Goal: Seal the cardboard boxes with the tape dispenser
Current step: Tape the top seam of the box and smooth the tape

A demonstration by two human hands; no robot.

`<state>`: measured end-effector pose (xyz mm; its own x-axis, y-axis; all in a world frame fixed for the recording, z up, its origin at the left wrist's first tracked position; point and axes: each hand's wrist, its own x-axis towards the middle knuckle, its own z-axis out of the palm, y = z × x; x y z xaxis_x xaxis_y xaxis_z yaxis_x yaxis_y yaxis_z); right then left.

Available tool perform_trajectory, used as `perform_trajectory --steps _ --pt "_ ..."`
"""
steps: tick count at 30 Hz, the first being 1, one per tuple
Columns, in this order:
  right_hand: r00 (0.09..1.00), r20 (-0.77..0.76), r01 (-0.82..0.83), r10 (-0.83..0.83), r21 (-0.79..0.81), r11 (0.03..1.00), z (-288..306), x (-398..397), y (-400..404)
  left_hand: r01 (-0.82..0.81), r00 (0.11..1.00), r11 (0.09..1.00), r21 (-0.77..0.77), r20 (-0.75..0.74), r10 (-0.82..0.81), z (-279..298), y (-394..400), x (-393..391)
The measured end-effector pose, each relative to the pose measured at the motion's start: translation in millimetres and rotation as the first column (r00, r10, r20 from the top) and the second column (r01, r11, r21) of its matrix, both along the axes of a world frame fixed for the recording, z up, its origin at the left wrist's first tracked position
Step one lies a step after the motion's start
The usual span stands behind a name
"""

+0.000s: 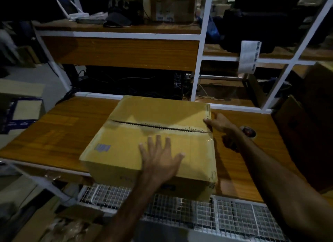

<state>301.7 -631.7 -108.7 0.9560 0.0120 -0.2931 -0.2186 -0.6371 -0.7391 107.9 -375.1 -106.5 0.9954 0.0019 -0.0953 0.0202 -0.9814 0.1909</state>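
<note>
Wooden bench (68,133) with white frame runs across the middle of view; dim light, some blur. Behind it a white-framed shelf unit (119,50) with wood panels, cables in the dark gap below.

Cardboard box (149,139) sits on the bench near its front edge, slightly right of centre, near corner overhanging the edge. Top flaps closed, meeting along a centre seam (162,127) that runs left to right; the seam shows a dark, ragged line. Small bluish label (102,148) on the near-left part of the top.

Wire mesh panel (198,209), white, lies below the bench front.

Second cardboard box (173,5) on the upper shelf, dark cap (117,19) to its left. White paper labels (249,56) hang from the shelf frame at right.

Left hand (160,160) lies flat on the near flap of the box top, fingers straight and spread wide, holding nothing, tips just short of the seam.

Right hand (221,126) is at the right end of the seam, one finger on the top corner edge of the box; the rest of the hand is beside the box wall in shadow, and whether those fingers are curled I cannot tell.

Small round red-and-dark object (248,131) on the bench just right of the right hand; identity unclear.
</note>
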Motion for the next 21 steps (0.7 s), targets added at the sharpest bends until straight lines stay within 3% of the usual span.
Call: perform_trajectory --steps 4,9,16,21 --pt "0.967 0.200 -0.136 0.156 -0.107 0.985 18.9 28.1 13.3 0.056 0.998 0.998 -0.007 -0.018 -0.056 3.0 -84.6 -26.7" --pt "0.955 0.224 -0.135 0.196 -0.259 0.956 2.1 60.6 9.6 0.068 0.997 0.997 0.021 0.021 -0.068 -5.1 -121.4 -44.0" --pt "0.957 0.246 -0.099 0.154 -0.224 0.970 3.0 8.6 -0.6 0.177 0.979 0.984 -0.008 0.099 -0.176 -13.6 -65.0 -70.9" --pt "0.971 0.236 0.038 0.032 -0.284 0.958 -3.0 -64.3 -2.6 0.304 0.953 0.938 -0.169 0.059 -0.299 -8.7 10.3 -90.2"
